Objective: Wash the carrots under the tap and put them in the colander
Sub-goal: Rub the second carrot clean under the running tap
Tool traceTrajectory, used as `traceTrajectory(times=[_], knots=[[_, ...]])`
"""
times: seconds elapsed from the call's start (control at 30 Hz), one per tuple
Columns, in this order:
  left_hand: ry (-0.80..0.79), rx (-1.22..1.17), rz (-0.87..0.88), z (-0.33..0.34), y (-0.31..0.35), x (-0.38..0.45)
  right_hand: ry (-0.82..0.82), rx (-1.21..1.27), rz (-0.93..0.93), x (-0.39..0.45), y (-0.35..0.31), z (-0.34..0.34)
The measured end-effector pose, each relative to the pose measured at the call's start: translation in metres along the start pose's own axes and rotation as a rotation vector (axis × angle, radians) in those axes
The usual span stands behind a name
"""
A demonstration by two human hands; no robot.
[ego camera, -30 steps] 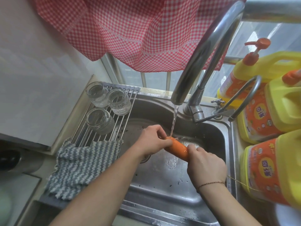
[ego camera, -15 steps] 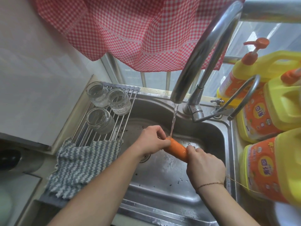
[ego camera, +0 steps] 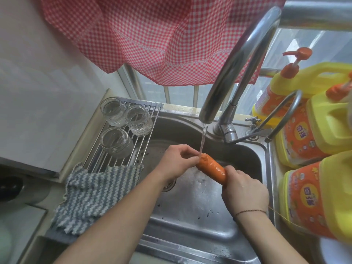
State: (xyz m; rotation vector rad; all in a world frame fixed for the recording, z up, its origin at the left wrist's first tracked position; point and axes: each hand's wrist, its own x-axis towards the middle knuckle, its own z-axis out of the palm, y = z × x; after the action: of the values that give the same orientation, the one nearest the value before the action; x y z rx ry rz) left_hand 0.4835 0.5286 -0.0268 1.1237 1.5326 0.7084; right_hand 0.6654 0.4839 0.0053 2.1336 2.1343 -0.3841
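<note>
The orange labels on the yellow detergent jugs (ego camera: pixel 312 134) at the right of the frame carry round yellow emblems with white Chinese characters; the characters are too blurred to read with certainty. The faucet base (ego camera: pixel 227 128) at centre right bears a small stamped line of characters, too small to read. No other text, number or sign is legible.
</note>
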Motion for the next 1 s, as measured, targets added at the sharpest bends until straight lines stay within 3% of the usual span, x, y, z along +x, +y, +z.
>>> traceTrajectory(times=[0.23,0.4,0.6,0.77,0.8,0.93,1.0], knots=[[0.115,0.224,-0.025,0.006,0.003,-0.004,-0.048,-0.046,-0.013,-0.004,-0.007,0.003],[0.081,0.302,0.021,0.004,0.004,-0.003,-0.053,-0.023,0.002,-0.006,-0.005,0.005],[0.02,-0.166,0.022,-0.001,-0.007,-0.009,-0.117,0.179,0.042,-0.011,0.0,0.003],[-0.28,-0.42,-0.05,0.003,-0.013,-0.018,-0.188,0.324,0.047,-0.016,-0.007,0.002],[-0.267,-0.429,-0.057,0.005,-0.012,-0.018,-0.182,0.333,0.045,-0.018,-0.01,0.002],[0.026,-0.348,-0.065,0.018,-0.003,-0.017,-0.102,0.147,0.039,-0.025,-0.024,-0.003],[0.038,-0.414,-0.114,0.021,0.0,-0.015,-0.08,0.113,0.086,-0.028,-0.032,-0.003]])
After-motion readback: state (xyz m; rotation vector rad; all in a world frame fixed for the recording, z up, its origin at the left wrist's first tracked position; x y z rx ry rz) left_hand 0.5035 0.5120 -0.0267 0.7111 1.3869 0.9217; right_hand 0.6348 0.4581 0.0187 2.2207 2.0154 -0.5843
